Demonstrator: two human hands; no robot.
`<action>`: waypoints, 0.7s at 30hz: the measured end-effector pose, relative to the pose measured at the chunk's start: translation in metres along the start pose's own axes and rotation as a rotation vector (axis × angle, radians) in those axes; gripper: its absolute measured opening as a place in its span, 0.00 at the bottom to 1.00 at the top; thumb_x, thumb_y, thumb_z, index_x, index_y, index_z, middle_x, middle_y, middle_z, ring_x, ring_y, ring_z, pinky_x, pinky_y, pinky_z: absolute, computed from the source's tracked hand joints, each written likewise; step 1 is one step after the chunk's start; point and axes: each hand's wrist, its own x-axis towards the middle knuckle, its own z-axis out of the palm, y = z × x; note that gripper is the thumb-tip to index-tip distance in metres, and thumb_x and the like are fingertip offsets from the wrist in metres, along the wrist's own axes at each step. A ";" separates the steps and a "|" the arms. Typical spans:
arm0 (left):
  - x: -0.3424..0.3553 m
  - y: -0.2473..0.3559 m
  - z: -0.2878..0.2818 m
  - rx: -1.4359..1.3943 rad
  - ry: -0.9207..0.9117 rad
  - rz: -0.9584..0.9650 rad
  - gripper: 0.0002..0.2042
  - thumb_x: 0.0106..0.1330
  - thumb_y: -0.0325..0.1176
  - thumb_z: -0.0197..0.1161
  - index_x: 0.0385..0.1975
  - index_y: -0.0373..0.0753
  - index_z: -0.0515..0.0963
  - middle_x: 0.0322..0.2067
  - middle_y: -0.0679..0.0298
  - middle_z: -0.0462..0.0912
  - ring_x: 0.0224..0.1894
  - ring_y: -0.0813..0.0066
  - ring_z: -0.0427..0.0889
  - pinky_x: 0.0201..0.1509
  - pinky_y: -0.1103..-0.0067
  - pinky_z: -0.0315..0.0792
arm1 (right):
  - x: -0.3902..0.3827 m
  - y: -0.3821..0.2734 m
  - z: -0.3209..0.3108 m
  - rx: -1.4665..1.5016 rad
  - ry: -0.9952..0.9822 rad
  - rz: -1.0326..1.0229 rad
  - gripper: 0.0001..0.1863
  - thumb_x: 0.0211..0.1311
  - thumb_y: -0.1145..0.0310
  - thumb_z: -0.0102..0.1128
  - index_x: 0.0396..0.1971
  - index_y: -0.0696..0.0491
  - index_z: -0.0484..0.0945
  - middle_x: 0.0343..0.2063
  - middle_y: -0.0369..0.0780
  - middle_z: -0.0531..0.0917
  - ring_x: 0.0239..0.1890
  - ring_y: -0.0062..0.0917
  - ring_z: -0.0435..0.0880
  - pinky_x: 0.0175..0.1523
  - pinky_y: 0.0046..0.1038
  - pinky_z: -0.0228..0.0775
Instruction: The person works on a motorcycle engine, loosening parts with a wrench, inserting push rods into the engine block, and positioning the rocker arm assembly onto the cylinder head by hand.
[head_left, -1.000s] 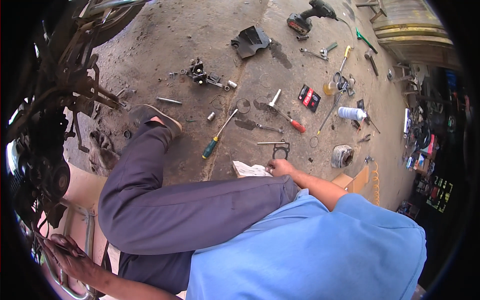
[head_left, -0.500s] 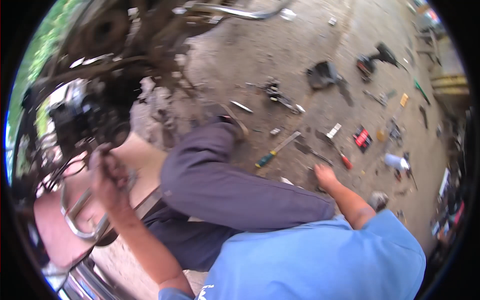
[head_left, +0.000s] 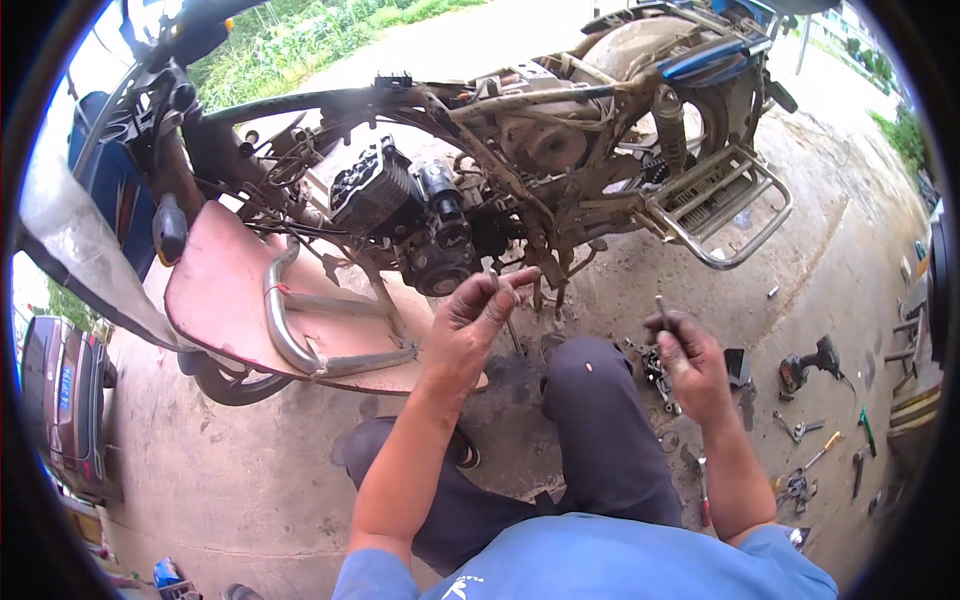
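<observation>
At centre frame the left hand (head_left: pixel 478 322) is raised with its fingers loosely apart, holding nothing, just below the grimy black engine (head_left: pixel 420 225) of the stripped motorcycle, while the right hand (head_left: pixel 688 355), centre right, pinches a thin upright metal bolt (head_left: pixel 661 308) above scattered tools on the concrete floor (head_left: pixel 830 270).

A thin metal rod (head_left: pixel 661 309), perhaps a bolt, stands upright, pinched above the raised knee.

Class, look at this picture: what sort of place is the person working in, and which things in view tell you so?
Most likely an open-air roadside repair yard for motorcycles. A stripped motorcycle with its engine bared stands on concrete ground, hand tools and a power drill lie scattered, and greenery grows behind.
</observation>
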 end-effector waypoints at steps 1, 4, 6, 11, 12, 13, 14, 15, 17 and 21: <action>-0.005 0.007 0.005 0.043 -0.002 0.020 0.10 0.78 0.36 0.63 0.40 0.36 0.83 0.56 0.56 0.85 0.62 0.65 0.81 0.66 0.68 0.74 | 0.015 -0.019 0.033 0.053 -0.073 -0.082 0.10 0.78 0.72 0.58 0.52 0.59 0.81 0.32 0.34 0.84 0.33 0.19 0.81 0.44 0.23 0.76; -0.013 0.011 0.002 0.120 0.044 0.226 0.12 0.78 0.35 0.62 0.50 0.35 0.86 0.62 0.58 0.82 0.61 0.71 0.80 0.67 0.72 0.72 | 0.048 -0.057 0.119 0.049 -0.192 -0.267 0.12 0.79 0.72 0.56 0.56 0.57 0.80 0.36 0.38 0.87 0.38 0.19 0.85 0.45 0.25 0.77; -0.015 0.025 0.002 -0.086 0.182 0.127 0.13 0.79 0.35 0.60 0.52 0.35 0.86 0.64 0.61 0.80 0.59 0.75 0.80 0.66 0.76 0.73 | 0.056 -0.055 0.161 0.158 -0.161 -0.296 0.14 0.80 0.71 0.55 0.59 0.55 0.79 0.36 0.39 0.88 0.38 0.19 0.85 0.44 0.26 0.78; -0.022 0.023 -0.028 -0.073 0.296 0.230 0.10 0.79 0.32 0.62 0.51 0.34 0.82 0.52 0.62 0.85 0.51 0.82 0.82 0.53 0.82 0.78 | 0.057 -0.045 0.210 0.203 -0.261 -0.219 0.13 0.80 0.67 0.56 0.57 0.56 0.78 0.25 0.38 0.83 0.28 0.16 0.78 0.34 0.28 0.72; -0.019 0.023 -0.036 -0.079 0.305 0.241 0.10 0.79 0.32 0.62 0.51 0.34 0.82 0.52 0.62 0.85 0.51 0.82 0.82 0.53 0.82 0.78 | 0.065 -0.040 0.205 0.138 -0.344 -0.186 0.12 0.81 0.66 0.56 0.54 0.56 0.79 0.24 0.35 0.81 0.27 0.15 0.76 0.33 0.26 0.70; -0.019 0.021 -0.047 0.188 0.345 0.279 0.08 0.78 0.32 0.63 0.48 0.35 0.80 0.45 0.65 0.84 0.45 0.84 0.81 0.46 0.83 0.76 | 0.071 -0.038 0.202 0.073 -0.428 -0.147 0.12 0.81 0.64 0.56 0.52 0.56 0.80 0.24 0.32 0.80 0.26 0.13 0.74 0.32 0.24 0.68; -0.019 0.021 -0.054 0.457 0.381 0.310 0.07 0.77 0.31 0.64 0.45 0.35 0.78 0.37 0.68 0.83 0.38 0.86 0.80 0.40 0.84 0.75 | 0.076 -0.040 0.202 0.067 -0.438 -0.151 0.12 0.81 0.64 0.56 0.52 0.56 0.80 0.24 0.32 0.80 0.26 0.13 0.74 0.32 0.24 0.68; -0.018 0.029 -0.051 0.272 0.345 0.293 0.07 0.77 0.31 0.66 0.41 0.38 0.74 0.29 0.73 0.76 0.29 0.89 0.74 0.32 0.85 0.69 | 0.081 -0.045 0.198 0.216 -0.540 -0.048 0.13 0.81 0.62 0.56 0.50 0.56 0.80 0.24 0.29 0.78 0.26 0.12 0.72 0.32 0.22 0.66; -0.024 0.048 -0.054 0.253 0.309 0.240 0.07 0.77 0.31 0.65 0.41 0.37 0.75 0.28 0.74 0.77 0.29 0.89 0.73 0.31 0.85 0.68 | 0.089 -0.054 0.195 0.423 -0.735 0.065 0.15 0.81 0.57 0.57 0.46 0.55 0.80 0.26 0.21 0.72 0.27 0.08 0.66 0.32 0.17 0.60; -0.029 0.061 -0.078 0.470 0.240 0.349 0.06 0.74 0.29 0.67 0.38 0.34 0.79 0.25 0.66 0.79 0.25 0.82 0.73 0.30 0.80 0.69 | 0.094 -0.055 0.186 0.276 -0.874 0.117 0.19 0.80 0.52 0.57 0.41 0.54 0.81 0.26 0.23 0.72 0.29 0.09 0.66 0.34 0.17 0.60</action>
